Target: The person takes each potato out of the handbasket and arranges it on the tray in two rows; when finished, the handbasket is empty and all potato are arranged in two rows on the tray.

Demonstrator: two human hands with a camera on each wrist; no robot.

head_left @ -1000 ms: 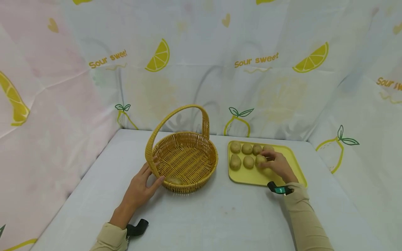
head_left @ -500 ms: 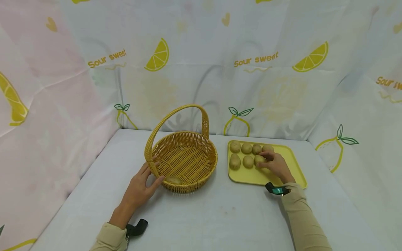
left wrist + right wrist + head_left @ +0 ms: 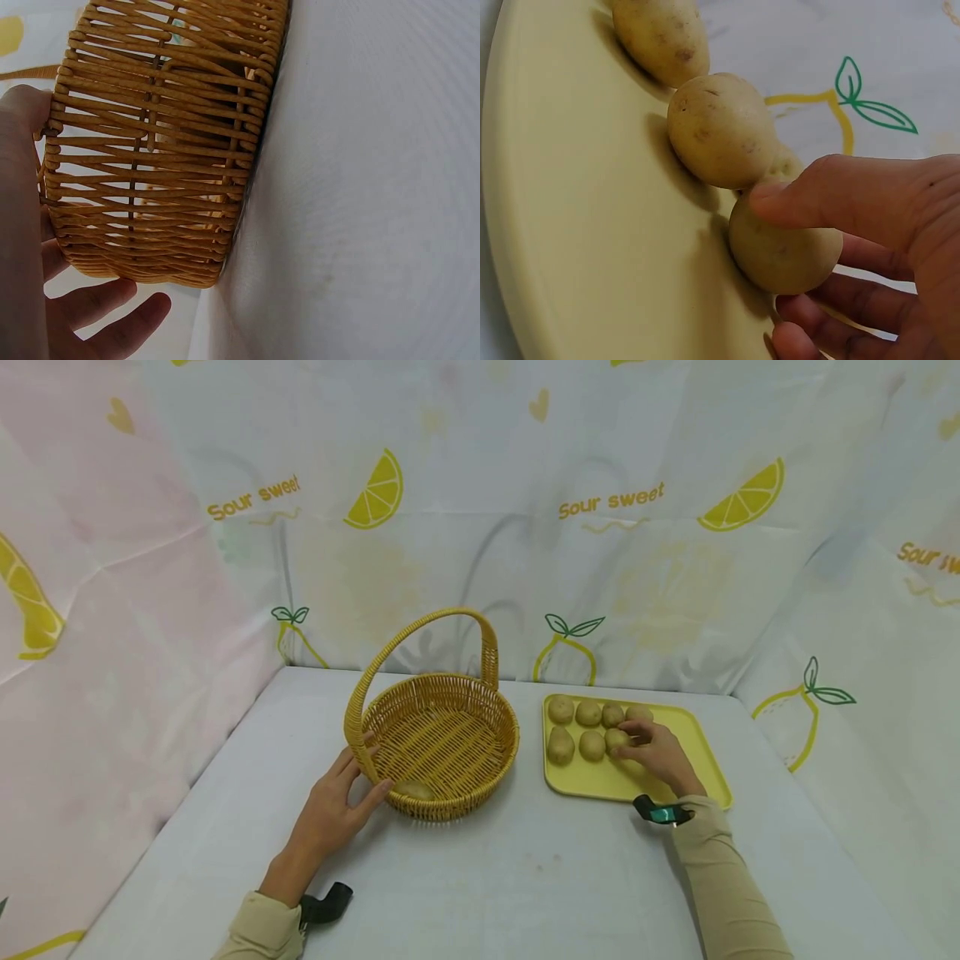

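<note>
A woven basket [image 3: 450, 739] with an arched handle stands mid-table, one potato [image 3: 415, 790] inside near its front wall. My left hand [image 3: 366, 772] rests against the basket's left side by the handle base, with the fingers [image 3: 112, 315] straight along the wicker wall [image 3: 150, 150]. To the right, a yellow tray [image 3: 697, 760] holds several potatoes in two rows. My right hand [image 3: 633, 745] pinches the rightmost potato [image 3: 617, 737] of the near row. In the right wrist view the thumb [image 3: 817, 195] lies over that potato [image 3: 780, 255], with fingers curled below; it sits on the tray [image 3: 570, 225].
Curtains printed with lemons wall off the white table [image 3: 525, 877] at the back and on both sides. The other potatoes [image 3: 718, 129] lie close beside the pinched one. Bare tabletop lies between me and the basket and tray.
My right hand has shifted slightly farther onto the potato. The left hand and the basket have stayed where they were.
</note>
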